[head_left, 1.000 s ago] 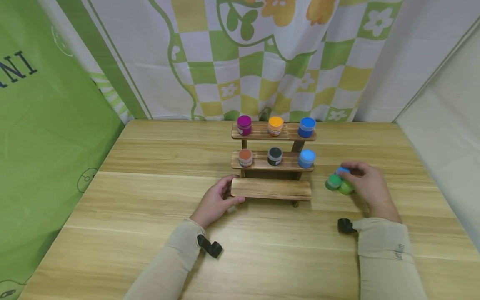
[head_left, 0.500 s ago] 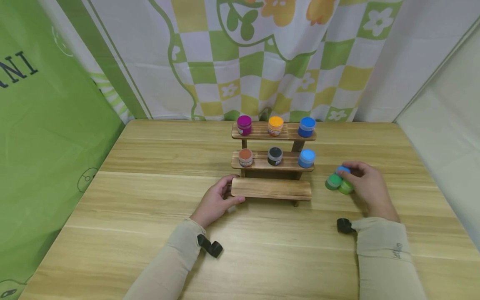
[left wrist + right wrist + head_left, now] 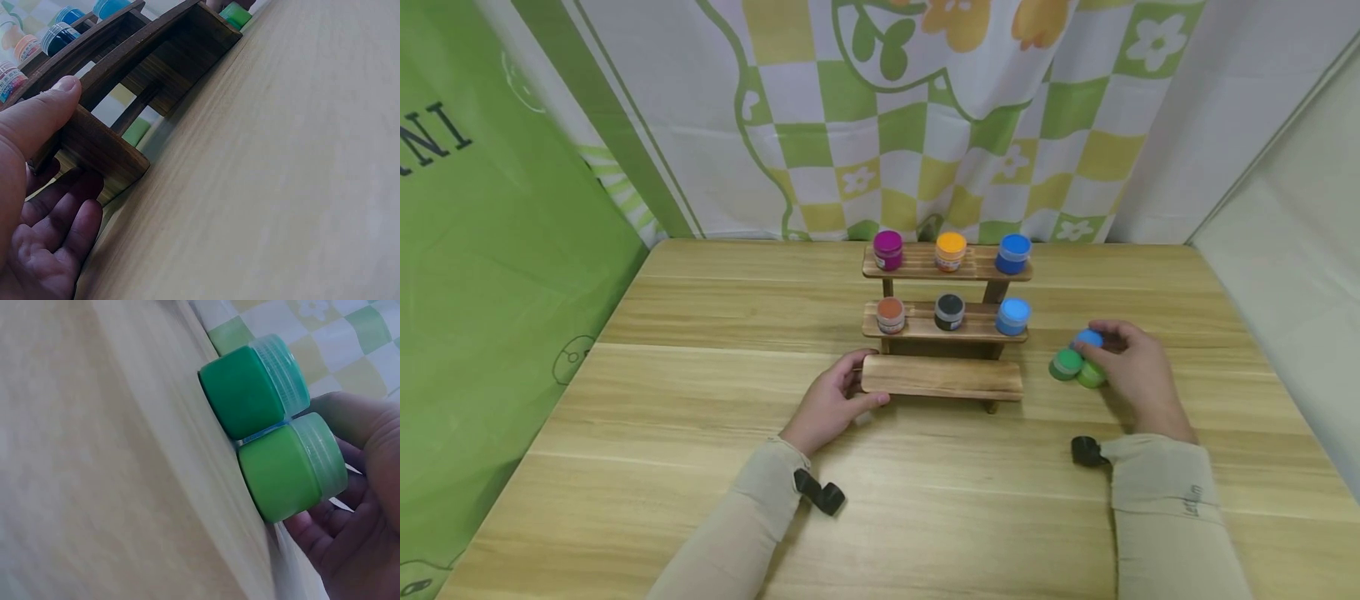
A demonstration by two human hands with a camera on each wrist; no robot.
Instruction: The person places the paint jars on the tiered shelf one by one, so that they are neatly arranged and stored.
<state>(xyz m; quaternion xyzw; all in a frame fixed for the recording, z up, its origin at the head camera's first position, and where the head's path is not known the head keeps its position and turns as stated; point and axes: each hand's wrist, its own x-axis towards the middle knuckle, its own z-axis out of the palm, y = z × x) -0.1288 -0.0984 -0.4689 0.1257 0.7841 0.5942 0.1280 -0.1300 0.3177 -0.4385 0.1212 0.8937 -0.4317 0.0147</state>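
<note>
A three-tier wooden display stand (image 3: 942, 377) stands mid-table. My left hand (image 3: 829, 407) grips the left end of its lowest shelf, thumb (image 3: 59, 94) on the front edge and the other fingers curled beneath. To the stand's right, three paint jars sit close together on the table. My right hand (image 3: 1138, 375) pinches the blue jar (image 3: 1088, 337) between thumb and fingers. Beside it are a dark green jar (image 3: 1065, 364) and a light green jar (image 3: 1092, 374); in the right wrist view these two hide most of the blue one.
The top shelf bears a purple jar (image 3: 888, 251), an orange jar (image 3: 951, 252) and a dark blue jar (image 3: 1013, 254). Below them are a brown jar (image 3: 891, 315), a black jar (image 3: 950, 312) and a light blue jar (image 3: 1013, 317). A checked curtain (image 3: 940, 150) hangs behind the table.
My right hand and the blue jar have shifted very slightly away from the dark green jar. My left hand and the stand keep their place.
</note>
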